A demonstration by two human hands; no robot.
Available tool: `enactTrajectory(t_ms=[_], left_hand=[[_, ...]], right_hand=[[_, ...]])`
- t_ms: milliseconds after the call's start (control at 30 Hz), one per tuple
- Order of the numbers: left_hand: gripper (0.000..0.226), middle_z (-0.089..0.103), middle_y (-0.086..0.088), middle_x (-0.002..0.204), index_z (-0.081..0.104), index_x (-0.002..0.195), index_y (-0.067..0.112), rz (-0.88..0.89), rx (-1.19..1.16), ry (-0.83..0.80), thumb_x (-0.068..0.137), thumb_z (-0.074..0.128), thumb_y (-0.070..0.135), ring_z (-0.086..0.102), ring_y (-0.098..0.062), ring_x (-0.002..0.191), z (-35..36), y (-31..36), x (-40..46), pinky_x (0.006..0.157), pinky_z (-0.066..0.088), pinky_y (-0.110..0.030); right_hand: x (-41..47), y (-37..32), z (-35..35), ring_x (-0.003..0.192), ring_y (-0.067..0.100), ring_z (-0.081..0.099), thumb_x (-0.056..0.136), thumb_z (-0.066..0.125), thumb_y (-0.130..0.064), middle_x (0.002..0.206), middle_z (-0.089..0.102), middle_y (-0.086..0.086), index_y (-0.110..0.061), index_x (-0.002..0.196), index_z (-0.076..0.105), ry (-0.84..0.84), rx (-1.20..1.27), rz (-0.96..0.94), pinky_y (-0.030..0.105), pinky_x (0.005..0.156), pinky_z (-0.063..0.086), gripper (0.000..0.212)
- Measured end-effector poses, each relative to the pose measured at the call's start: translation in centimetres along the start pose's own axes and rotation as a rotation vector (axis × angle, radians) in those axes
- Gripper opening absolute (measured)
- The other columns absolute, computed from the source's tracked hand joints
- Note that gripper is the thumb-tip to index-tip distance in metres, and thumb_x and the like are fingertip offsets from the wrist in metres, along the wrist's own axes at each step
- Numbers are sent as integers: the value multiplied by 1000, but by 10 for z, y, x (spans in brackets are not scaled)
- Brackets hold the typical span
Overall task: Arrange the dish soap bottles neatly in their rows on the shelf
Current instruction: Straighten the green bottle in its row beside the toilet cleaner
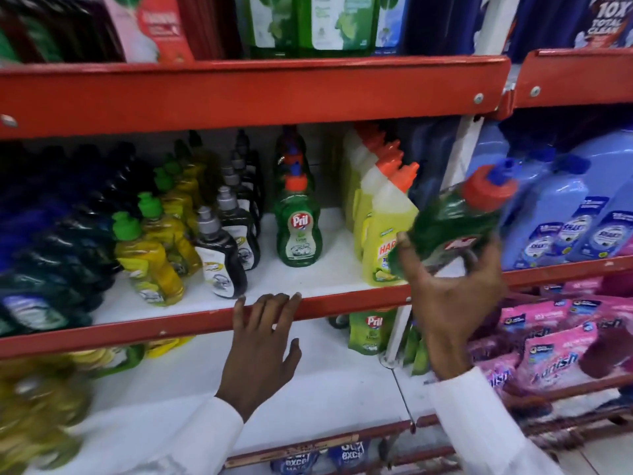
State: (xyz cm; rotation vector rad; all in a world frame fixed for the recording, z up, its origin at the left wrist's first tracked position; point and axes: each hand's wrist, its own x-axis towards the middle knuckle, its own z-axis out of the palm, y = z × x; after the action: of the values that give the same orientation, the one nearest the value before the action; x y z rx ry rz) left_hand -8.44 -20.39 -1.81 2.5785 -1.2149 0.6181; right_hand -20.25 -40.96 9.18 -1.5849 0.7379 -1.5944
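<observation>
Holding a green Pril bottle [452, 221] tilted in the air, right hand [455, 296] clamped round its lower body, just right of the yellow Harpic bottles [383, 228]. Left hand [260, 344] open, fingertips resting on the red shelf edge [137, 329]. Best move, I judge: right it, set it label-forward ahead of the standing Pril row [298, 231], clear of neighbours.

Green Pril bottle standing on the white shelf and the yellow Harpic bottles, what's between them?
In the head view, only bare white shelf separates the upright green Pril bottle from the yellow Harpic bottles.
</observation>
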Motion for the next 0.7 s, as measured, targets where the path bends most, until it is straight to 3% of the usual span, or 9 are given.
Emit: enactTrajectory(t_ms=[100,200,433,567,633,700], left_hand=[[74,55,-5,134,35,150,19,34,-39,-6,82,61,33,47,-27,132,-3,-6,-3,117,29,-60],[72,52,-7,142,34,150,16,61,-94,-3,84,59,29,43,-27,139,-5,-14,-8,120,27,-56],[65,53,-9,144,41,146,11,34,-232,50,84,60,23,36,-21,140,-11,-29,-18,126,11,-32],[59,57,-9,140,47,141,8,-12,-278,80,84,51,23,32,-18,139,-16,-28,-17,124,9,-25],[57,60,-9,137,50,139,9,-35,-304,101,84,47,24,35,-17,136,-18,-25,-14,123,12,-25],[54,61,-7,133,53,136,12,-97,-363,126,84,49,25,43,-18,131,-21,-21,-8,118,26,-25]], right_hand=[[-37,-18,28,90,17,70,59,83,-60,104,73,-4,-24,118,58,-237,-60,44,33,79,59,74],[-57,-16,64,87,19,71,57,80,-67,102,75,-2,-25,119,57,-367,-168,52,35,77,60,79],[-65,-11,115,91,23,71,58,84,-63,104,74,3,-19,116,58,-446,-274,83,33,81,59,77],[-73,-7,120,97,26,70,57,86,-61,110,73,6,-17,121,56,-447,-310,46,34,85,59,84],[-75,-5,120,99,26,70,56,85,-64,113,71,7,-18,124,53,-463,-313,43,38,85,60,89],[-75,-3,117,101,26,69,54,84,-68,115,70,7,-18,126,51,-506,-313,43,40,86,60,94]])
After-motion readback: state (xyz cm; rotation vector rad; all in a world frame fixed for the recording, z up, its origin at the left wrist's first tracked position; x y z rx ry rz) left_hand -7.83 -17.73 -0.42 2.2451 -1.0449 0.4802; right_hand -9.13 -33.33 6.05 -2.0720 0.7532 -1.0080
